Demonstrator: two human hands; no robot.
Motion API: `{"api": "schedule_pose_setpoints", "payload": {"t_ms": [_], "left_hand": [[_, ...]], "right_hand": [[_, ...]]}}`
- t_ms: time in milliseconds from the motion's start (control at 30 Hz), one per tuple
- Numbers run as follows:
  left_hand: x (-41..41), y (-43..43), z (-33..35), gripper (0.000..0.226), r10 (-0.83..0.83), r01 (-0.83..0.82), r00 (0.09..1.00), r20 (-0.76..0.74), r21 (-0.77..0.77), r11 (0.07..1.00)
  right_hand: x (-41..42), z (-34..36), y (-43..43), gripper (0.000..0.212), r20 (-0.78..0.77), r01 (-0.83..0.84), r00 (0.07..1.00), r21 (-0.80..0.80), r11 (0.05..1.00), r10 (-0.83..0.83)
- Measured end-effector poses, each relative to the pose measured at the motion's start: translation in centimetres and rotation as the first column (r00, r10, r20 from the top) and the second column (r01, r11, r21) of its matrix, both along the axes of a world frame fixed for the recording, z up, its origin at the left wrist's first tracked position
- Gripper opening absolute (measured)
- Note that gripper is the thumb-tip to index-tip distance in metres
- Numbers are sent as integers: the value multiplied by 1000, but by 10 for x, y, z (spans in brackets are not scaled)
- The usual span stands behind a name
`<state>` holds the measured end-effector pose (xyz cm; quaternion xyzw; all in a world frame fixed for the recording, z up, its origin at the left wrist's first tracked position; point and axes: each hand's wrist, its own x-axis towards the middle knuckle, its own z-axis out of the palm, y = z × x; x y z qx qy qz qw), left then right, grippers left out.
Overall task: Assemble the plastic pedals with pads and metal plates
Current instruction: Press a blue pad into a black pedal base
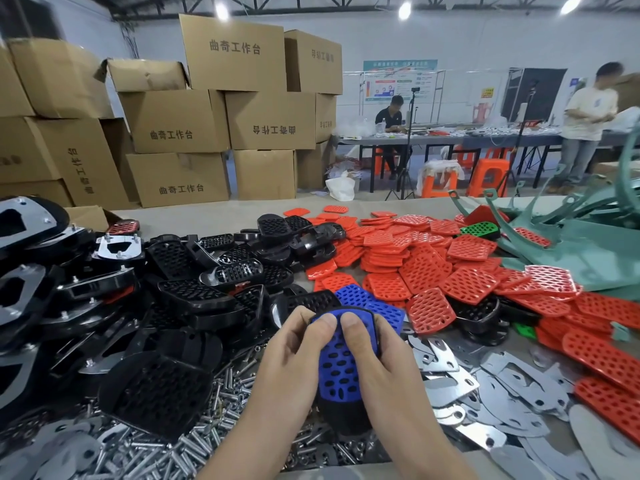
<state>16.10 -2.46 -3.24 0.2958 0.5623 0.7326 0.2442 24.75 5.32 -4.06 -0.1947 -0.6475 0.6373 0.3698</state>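
Note:
Low in the middle of the view, both hands hold a black plastic pedal [348, 415] with a blue perforated pad [337, 370] lying on its top. My left hand [294, 355] grips the pedal's left side, thumb pressing the pad's upper edge. My right hand [377, 355] grips the right side, thumb pressing beside the other. More blue pads [356, 297] lie just beyond. Black pedals [194, 292] are heaped to the left, red pads [433, 268] spread to the right, and metal plates [491, 393] lie at the lower right.
Loose bolts [207, 434] cover the table below the pedals. Finished pedals with plates and bolts [117, 249] stack at far left. Teal metal frames [571, 237] lie at far right. Cardboard boxes [207, 133] stand behind the table. Two people work at a far table [450, 138].

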Motion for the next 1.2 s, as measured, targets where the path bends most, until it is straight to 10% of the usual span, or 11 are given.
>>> {"api": "schedule_pose_setpoints", "payload": {"t_ms": [600, 1200], "left_hand": [[3, 1, -5, 41, -87, 86, 995, -46, -23, 996], [-4, -2, -10, 36, 188, -209, 963, -195, -93, 973]], "right_hand": [[-3, 2, 7, 70, 59, 195, 979, 19, 981, -196], [-5, -7, 14, 19, 63, -10, 998, 27, 1000, 9]]}}
